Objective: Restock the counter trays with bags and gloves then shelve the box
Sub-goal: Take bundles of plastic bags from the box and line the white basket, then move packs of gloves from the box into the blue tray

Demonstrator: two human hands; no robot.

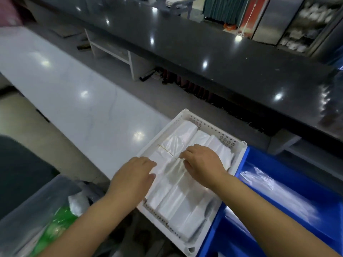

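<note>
Head view looks down on a white perforated tray sitting at the near end of a pale, glossy counter, its right side touching a blue tray. Packed into the white tray are bundles of plastic bags. They are milky white to half-clear, folded flat into long strips with soft lengthwise creases, and they fill the tray almost from wall to wall. Their long axis follows the tray's length: the far ends point away toward the dark counter, while the near ends point back at the person and drift slightly left. A thin yellowish rubber band crosses the top bundle at right angles to that axis, nearer the far end. The left hand lies relaxed on the left edge of the bundle, fingers fairly straight and resting on the plastic. The right hand sits on top of the bags with fingers curled, forefinger and thumb pinching the rubber band where it ends at the fingertips. Loose clear plastic film lies in the blue tray; whether it is gloves or bags cannot be told. At lower left stands a grey translucent bin with something green inside.
</note>
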